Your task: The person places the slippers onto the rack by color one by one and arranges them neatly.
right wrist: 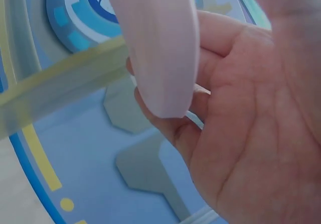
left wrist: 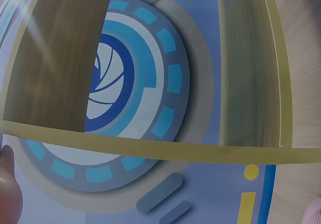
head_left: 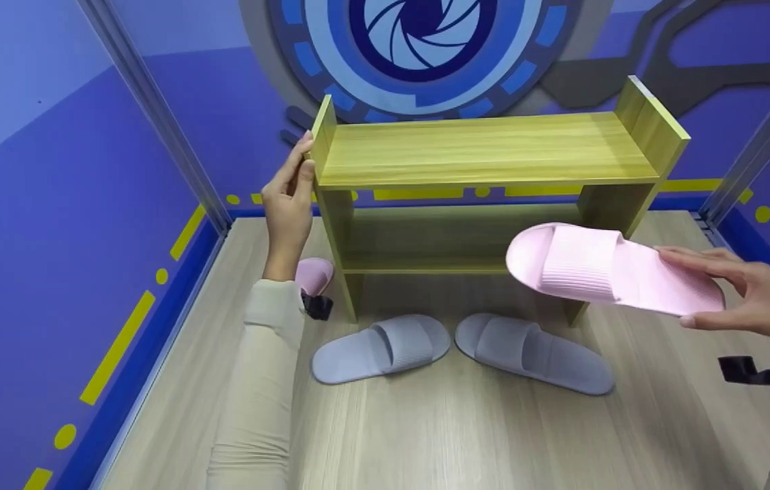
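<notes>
My right hand [head_left: 759, 292] grips a pink slipper [head_left: 582, 269] by its heel end, thumb below and fingers above. The slipper is held up in front of the shelf's right side, its toe pointing left. In the right wrist view the slipper's pale underside or edge [right wrist: 163, 48] lies between my fingers and palm. My left hand [head_left: 291, 204] touches the outer face of the left side panel of a two-tier wooden shoe rack [head_left: 480, 150], fingers fairly straight. In the left wrist view only part of that hand [left wrist: 9, 189] shows, beside the panel's edge [left wrist: 150, 147].
Two grey slippers [head_left: 385, 348] [head_left: 538, 355] lie on the wood-look floor [head_left: 466, 435] before the rack, toes angled toward each other. Another pink slipper [head_left: 314, 273] lies left of the rack, partly hidden by my left wrist. Blue patterned walls [head_left: 51, 224] stand behind and at both sides.
</notes>
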`<state>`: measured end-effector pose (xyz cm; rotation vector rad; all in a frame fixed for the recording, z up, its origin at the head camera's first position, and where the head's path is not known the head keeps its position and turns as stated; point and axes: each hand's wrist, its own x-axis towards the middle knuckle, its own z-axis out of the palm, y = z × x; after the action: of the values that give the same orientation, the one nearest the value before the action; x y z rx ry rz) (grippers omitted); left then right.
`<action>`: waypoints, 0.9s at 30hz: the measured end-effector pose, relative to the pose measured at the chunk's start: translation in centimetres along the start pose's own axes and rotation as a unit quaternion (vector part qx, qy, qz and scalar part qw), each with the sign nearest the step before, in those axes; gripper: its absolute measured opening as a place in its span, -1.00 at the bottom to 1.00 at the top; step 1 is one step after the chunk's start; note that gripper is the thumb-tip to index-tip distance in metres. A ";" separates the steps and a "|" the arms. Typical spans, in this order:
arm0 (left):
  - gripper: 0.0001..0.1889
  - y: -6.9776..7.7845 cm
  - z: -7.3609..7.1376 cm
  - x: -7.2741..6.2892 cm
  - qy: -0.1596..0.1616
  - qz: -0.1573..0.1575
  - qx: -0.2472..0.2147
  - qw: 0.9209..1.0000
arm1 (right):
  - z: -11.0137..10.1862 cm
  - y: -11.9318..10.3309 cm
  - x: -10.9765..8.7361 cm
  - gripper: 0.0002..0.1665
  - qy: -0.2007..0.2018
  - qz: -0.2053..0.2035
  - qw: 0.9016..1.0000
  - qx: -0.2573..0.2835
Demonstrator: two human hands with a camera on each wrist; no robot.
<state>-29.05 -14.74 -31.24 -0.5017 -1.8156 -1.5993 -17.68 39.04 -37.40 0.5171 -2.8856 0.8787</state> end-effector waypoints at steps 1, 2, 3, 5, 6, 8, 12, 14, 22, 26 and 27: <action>-0.62 0.0 0.0 0.0 0.000 0.000 0.000 1.000 | 0.0 -0.3 0.1 0.05 0.004 -0.006 1.000 -0.002; -0.62 0.0 0.0 0.0 -0.001 0.000 -0.001 1.000 | 0.0 -0.5 0.3 0.04 0.008 -0.014 1.000 -0.007; -0.62 0.0 0.0 0.0 -0.001 0.000 -0.002 1.000 | 0.0 -0.7 0.5 0.04 0.013 -0.021 1.000 -0.013; -0.61 -0.3 0.0 0.0 -0.001 0.000 -0.002 1.000 | 0.0 -1.2 0.8 0.04 0.021 -0.037 0.999 -0.020; -0.61 -0.5 0.0 0.1 -0.001 0.000 -0.003 1.000 | 0.0 -1.4 0.9 0.04 0.023 -0.046 0.998 -0.019; -0.61 -1.1 0.0 0.2 -0.001 0.000 -0.002 1.000 | 0.0 -1.7 1.2 0.04 0.026 -0.065 0.997 -0.018; -0.61 -2.3 -0.1 0.3 0.001 0.007 0.000 1.000 | -0.2 -2.4 1.8 0.04 0.033 -0.103 0.994 -0.008; -0.61 -2.6 -0.1 0.4 0.002 0.015 0.001 1.000 | -0.3 -2.6 2.1 0.05 0.035 -0.119 0.992 -0.001; -0.62 -2.7 -0.1 0.3 0.000 0.027 0.003 1.000 | -0.6 -3.8 3.1 0.06 0.036 -0.168 0.985 0.032; -0.62 -2.5 -0.1 0.3 0.003 0.018 -0.004 1.000 | -0.8 -4.2 3.7 0.08 0.042 -0.207 0.976 0.056; -0.62 -2.5 -0.1 0.3 0.004 0.018 -0.005 1.000 | -0.8 -4.3 3.9 0.09 0.045 -0.211 0.974 0.063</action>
<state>-30.88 -15.36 -32.84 -0.5290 -1.7839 -1.5846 -19.86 35.01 -33.84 1.0250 -2.5032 0.9821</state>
